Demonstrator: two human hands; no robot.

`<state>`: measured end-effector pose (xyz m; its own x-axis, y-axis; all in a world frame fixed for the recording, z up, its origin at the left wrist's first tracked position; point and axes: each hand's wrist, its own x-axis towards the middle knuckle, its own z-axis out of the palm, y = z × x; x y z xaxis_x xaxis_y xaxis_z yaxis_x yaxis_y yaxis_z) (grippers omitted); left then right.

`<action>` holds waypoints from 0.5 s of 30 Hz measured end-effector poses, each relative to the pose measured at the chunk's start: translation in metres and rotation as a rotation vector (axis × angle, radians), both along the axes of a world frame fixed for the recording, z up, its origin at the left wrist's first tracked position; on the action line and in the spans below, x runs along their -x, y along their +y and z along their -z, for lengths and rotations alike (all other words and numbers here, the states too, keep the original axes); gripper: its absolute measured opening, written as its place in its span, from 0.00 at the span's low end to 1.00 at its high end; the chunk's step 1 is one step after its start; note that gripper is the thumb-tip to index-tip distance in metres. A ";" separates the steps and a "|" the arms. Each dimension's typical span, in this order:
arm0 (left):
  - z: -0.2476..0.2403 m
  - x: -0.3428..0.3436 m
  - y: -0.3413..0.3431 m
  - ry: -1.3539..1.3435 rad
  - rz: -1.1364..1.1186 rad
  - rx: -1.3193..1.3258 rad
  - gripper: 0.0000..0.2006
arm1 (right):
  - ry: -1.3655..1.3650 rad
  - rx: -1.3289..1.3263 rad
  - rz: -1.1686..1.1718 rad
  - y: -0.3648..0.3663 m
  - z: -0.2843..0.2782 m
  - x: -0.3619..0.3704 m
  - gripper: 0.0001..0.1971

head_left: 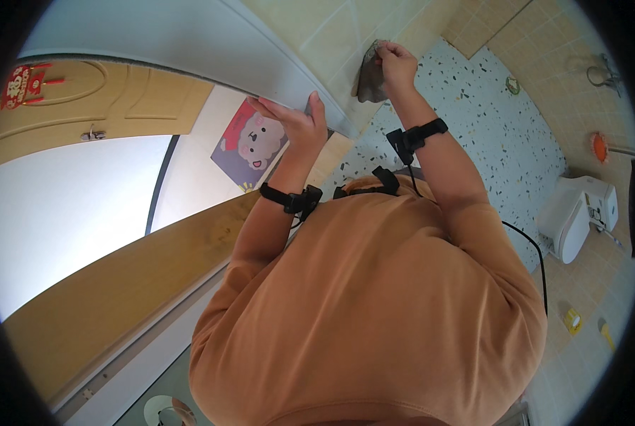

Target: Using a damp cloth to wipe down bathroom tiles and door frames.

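My right hand [397,65] is raised near the tiled wall, its fingers pinched on the top of a dark grey-brown cloth [371,77]. The cloth hangs down beside the wall and looks limp. At the lower edge of a pale grey-white panel [260,53], my left hand [296,122] is held with straight fingers and the thumb apart. It seems to touch the panel's edge; nothing shows in its grasp. Both wrists wear black straps with small devices.
A white toilet [576,213] stands at the right on a speckled floor [466,106]. An orange brush head [599,148] and a metal fixture [603,74] are by the right wall. At left are a wooden door [140,96] and a cartoon bear mat [250,145].
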<state>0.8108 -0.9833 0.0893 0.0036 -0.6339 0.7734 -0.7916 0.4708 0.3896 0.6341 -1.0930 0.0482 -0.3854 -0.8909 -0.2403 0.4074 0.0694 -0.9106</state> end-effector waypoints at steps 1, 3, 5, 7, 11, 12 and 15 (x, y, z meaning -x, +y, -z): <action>0.003 -0.001 0.001 0.030 -0.008 -0.011 0.48 | 0.020 -0.040 -0.016 0.000 -0.002 -0.001 0.05; 0.006 -0.004 0.002 0.057 -0.018 -0.023 0.49 | 0.037 -0.081 -0.035 0.002 -0.009 -0.003 0.05; 0.006 -0.005 0.003 0.022 -0.033 -0.019 0.49 | 0.048 -0.025 -0.058 0.005 -0.019 -0.005 0.05; 0.003 -0.004 0.003 0.035 -0.033 -0.025 0.49 | 0.020 0.026 -0.065 0.007 -0.018 -0.003 0.05; -0.008 -0.002 0.004 0.091 -0.011 -0.113 0.46 | 0.035 0.168 -0.095 0.009 0.003 -0.003 0.05; -0.011 -0.001 0.008 0.087 -0.013 -0.114 0.46 | 0.031 0.166 -0.096 0.013 0.000 -0.006 0.05; -0.022 0.004 0.016 0.155 -0.116 -0.246 0.45 | 0.181 0.371 -0.221 0.036 -0.039 -0.017 0.05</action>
<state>0.8067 -0.9671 0.1112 0.1928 -0.7906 0.5811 -0.7571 0.2569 0.6006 0.6508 -1.0571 0.0868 -0.1828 -0.9694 0.1636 0.2518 -0.2070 -0.9454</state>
